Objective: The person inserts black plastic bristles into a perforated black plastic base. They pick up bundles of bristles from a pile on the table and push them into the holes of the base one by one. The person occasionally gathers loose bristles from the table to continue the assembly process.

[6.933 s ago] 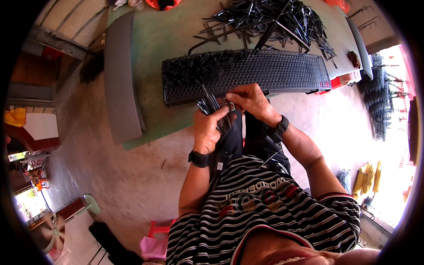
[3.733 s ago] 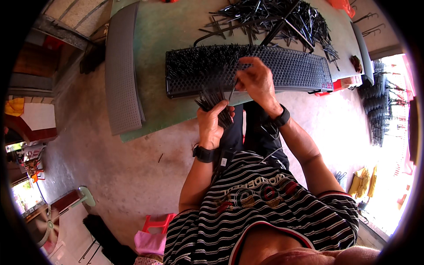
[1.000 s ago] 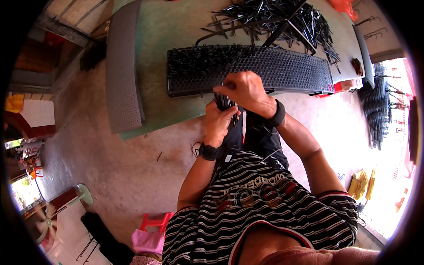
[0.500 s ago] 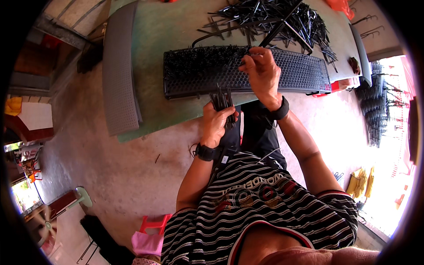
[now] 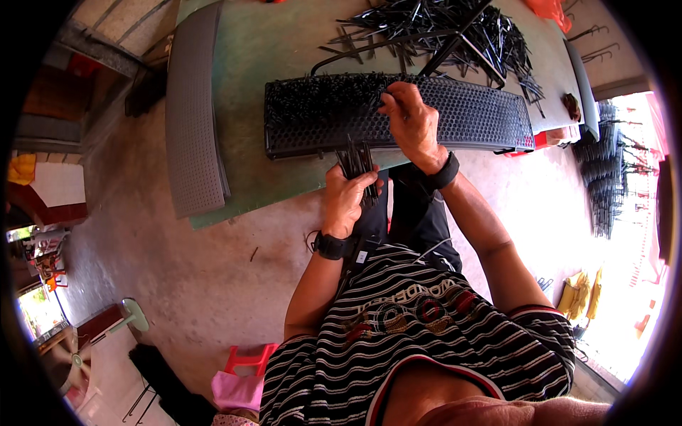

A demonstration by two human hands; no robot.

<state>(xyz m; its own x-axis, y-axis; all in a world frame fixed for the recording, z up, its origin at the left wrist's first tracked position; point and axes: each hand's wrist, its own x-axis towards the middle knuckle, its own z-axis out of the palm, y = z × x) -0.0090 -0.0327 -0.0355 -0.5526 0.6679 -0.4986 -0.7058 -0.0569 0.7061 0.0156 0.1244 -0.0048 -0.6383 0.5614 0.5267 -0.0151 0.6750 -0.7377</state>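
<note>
A long black panel full of round holes (image 5: pixel 483 117) lies along the near edge of the green table. Short black strips (image 5: pixel 320 99) stand up densely from the holes in its left and far part. My left hand (image 5: pixel 344 199) is closed round a bundle of thin black strips (image 5: pixel 357 167), just in front of the panel. Over the panel's middle, at the edge of the filled part, is my right hand (image 5: pixel 414 124), its thumb and fingers pinched together. What lies between those fingertips is too small to make out.
Behind the panel a heap of loose black strips (image 5: pixel 462 35) covers the table (image 5: pixel 263 42), with a black metal frame (image 5: pixel 426 64) by it. Grey perforated sheets (image 5: pixel 190 121) lie at the left end. A red stool (image 5: pixel 245 358) stands on the floor behind me, with pink cloth.
My right hand has shifted slightly left and down over the panel. My left hand stays in place with its bundle of strips.
</note>
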